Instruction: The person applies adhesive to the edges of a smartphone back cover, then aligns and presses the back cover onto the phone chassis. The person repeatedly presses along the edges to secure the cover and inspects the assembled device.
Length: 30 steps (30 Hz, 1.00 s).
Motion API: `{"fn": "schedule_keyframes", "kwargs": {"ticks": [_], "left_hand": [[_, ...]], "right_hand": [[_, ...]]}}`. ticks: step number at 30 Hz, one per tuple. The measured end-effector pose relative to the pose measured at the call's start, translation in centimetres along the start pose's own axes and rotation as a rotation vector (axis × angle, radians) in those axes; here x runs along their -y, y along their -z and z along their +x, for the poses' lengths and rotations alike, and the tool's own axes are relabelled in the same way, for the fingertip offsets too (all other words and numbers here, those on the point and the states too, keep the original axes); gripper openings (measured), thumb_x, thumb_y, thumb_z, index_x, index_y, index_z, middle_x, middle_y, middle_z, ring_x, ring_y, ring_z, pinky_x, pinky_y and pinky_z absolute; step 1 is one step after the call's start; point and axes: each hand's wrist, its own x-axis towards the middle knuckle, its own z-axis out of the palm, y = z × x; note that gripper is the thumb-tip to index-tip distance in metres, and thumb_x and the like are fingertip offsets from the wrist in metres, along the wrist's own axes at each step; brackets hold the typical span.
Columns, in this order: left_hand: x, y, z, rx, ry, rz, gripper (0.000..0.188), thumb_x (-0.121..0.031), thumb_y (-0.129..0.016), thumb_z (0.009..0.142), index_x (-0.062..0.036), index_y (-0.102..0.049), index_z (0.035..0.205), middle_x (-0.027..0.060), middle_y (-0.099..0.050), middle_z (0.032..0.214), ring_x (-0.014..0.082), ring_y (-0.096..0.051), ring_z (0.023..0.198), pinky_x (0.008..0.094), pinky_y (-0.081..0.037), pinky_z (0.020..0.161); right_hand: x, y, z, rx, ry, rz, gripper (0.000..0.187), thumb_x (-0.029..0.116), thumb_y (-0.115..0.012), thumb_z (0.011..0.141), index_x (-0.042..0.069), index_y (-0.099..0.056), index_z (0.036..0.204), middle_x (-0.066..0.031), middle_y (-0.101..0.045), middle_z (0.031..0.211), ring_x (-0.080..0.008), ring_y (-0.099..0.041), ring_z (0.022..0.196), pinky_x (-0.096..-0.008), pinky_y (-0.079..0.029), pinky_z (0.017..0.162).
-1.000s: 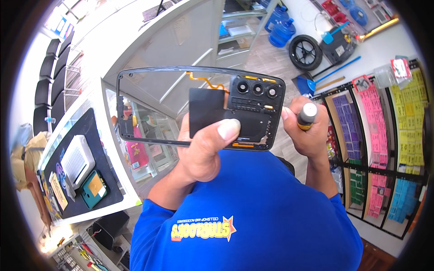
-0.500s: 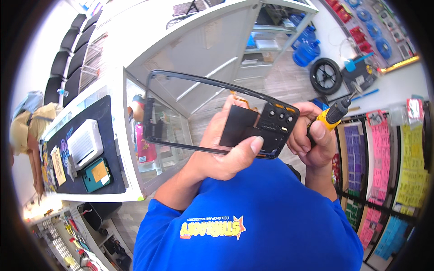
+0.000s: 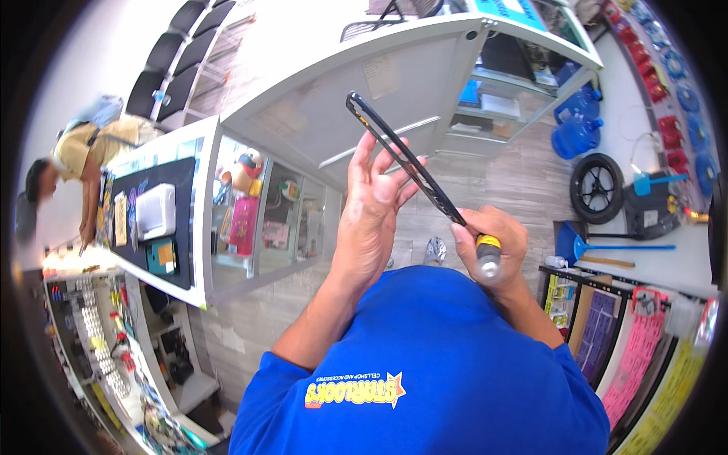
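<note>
A black phone frame appears nearly edge-on, slanting from upper left to lower right. My right hand is closed around its lower end. That same hand holds a yellow-and-black screwdriver, its rounded metal-coloured end facing up. My left hand lies open below the frame's upper half, palm up and fingers spread. Its fingertips reach the frame's edge, but whether they bear its weight cannot be told. The frame's flat faces and camera openings are mostly hidden at this angle.
A white-framed glass counter bends around the left and front. On its dark mat lie a white box and a teal phone case. Another person leans at far left. Racks of coloured packets stand at right.
The phone frame has turned from face-on to nearly edge-on. My left hand has loosened from it and opened. The screwdriver now points up, and the view has shifted.
</note>
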Motion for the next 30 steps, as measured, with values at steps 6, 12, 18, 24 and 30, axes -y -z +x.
{"fn": "schedule_keyframes", "kwargs": {"ticks": [6,12,18,24,30], "left_hand": [[1.3,-2.9,0.5,-0.202,-0.035,0.244,0.091,-0.031,-0.068,0.089,-0.0096,-0.018,0.162,0.0131,-0.041,0.146,0.0271,-0.055,0.126,0.0402,-0.045,0.105],[-0.1,-0.5,0.1,0.035,-0.054,-0.256,0.101,-0.051,-0.057,0.087,0.0024,-0.014,0.161,0.0172,-0.048,0.143,0.0273,-0.060,0.108,0.0374,-0.050,0.094],[-0.3,0.3,-1.5,0.123,-0.140,-0.589,0.100,-0.054,-0.052,0.088,0.0016,-0.014,0.162,0.0208,-0.041,0.152,0.0297,-0.061,0.112,0.0371,-0.052,0.093],[-1.8,0.7,-1.8,0.114,-0.160,-0.541,0.104,-0.053,-0.054,0.085,0.0007,-0.011,0.163,0.0221,-0.038,0.156,0.0313,-0.061,0.113,0.0379,-0.052,0.094],[-4.0,3.8,-0.5,0.356,-0.097,-0.745,0.109,-0.053,-0.058,0.081,-0.0007,-0.010,0.164,0.0228,-0.038,0.155,0.0337,-0.061,0.112,0.0385,-0.051,0.093]], "right_hand": [[-3.1,0.6,1.2,0.254,0.140,0.252,0.033,0.004,-0.084,0.075,0.009,-0.074,0.106,-0.0036,-0.050,0.058,-0.0204,-0.049,0.047,-0.0350,-0.035,0.046],[-5.6,2.3,0.6,0.431,-0.800,0.896,0.071,0.007,-0.074,0.081,0.009,-0.047,0.147,0.0015,-0.057,0.085,-0.0113,-0.057,0.072,-0.0275,-0.048,0.067],[-9.7,2.9,2.1,0.156,-1.052,1.084,0.098,-0.006,-0.060,0.070,0.016,-0.027,0.159,-0.0052,-0.050,0.108,-0.0173,-0.057,0.093,-0.0298,-0.050,0.088],[-10.1,3.4,2.7,0.116,-1.094,1.113,0.098,-0.007,-0.059,0.070,0.014,-0.027,0.160,-0.0059,-0.050,0.110,-0.0181,-0.056,0.093,-0.0296,-0.050,0.089],[-6.6,0.7,3.4,0.023,-1.045,1.113,0.102,-0.010,-0.061,0.068,0.015,-0.024,0.161,-0.0067,-0.049,0.114,-0.0197,-0.056,0.095,-0.0303,-0.050,0.090]]}}
